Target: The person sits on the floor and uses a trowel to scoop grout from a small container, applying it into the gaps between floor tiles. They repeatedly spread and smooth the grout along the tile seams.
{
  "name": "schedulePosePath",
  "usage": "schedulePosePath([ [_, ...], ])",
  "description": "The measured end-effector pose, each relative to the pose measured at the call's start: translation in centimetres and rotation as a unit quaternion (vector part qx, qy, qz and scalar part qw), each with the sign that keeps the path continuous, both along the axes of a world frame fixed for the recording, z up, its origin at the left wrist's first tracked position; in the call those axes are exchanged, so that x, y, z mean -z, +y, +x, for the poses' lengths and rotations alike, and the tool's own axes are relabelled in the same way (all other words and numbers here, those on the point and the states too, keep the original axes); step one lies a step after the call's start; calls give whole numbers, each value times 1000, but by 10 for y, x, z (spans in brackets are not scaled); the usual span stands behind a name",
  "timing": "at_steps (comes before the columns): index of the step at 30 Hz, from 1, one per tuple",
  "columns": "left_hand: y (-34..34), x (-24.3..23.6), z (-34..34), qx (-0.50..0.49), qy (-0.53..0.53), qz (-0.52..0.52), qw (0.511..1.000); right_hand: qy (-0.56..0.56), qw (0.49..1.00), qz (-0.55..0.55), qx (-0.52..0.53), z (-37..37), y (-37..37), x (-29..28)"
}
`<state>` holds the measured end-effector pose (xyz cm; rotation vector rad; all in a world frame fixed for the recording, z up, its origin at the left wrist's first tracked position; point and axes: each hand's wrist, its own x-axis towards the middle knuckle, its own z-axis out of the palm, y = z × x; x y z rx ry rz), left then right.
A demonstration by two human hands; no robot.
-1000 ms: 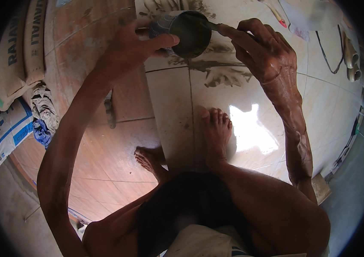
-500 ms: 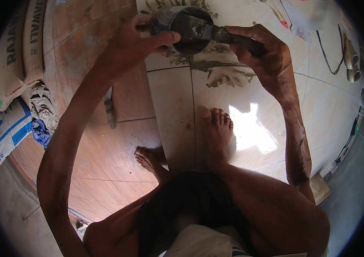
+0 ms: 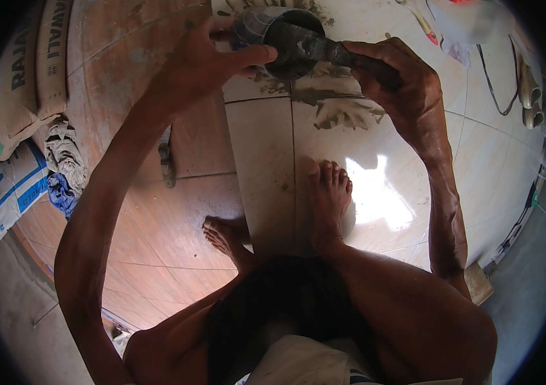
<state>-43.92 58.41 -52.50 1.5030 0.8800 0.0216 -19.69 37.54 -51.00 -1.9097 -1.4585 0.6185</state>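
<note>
Rotated since one second earlier, the scraper shows its flat face across the mouth of the can, head view. Right hand: fingers wrapped around the scraper. Left hand: thumb and fingers clasping the can, tilted over the smeared floor.

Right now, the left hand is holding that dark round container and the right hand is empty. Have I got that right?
Not quite: the right hand isn't empty. The head view shows it gripping a dark tool, whose far end shows against the container's open mouth. The left hand does hold the dark round container.
</note>
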Motion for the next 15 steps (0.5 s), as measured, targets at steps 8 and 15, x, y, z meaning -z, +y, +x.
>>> schedulePosePath([
  [8,6,14,-8,49,57,152,985,-31,999,10,-5,2,1,3],
  [15,2,-51,8,46,103,87,990,-27,999,27,0,1,-3,11],
])
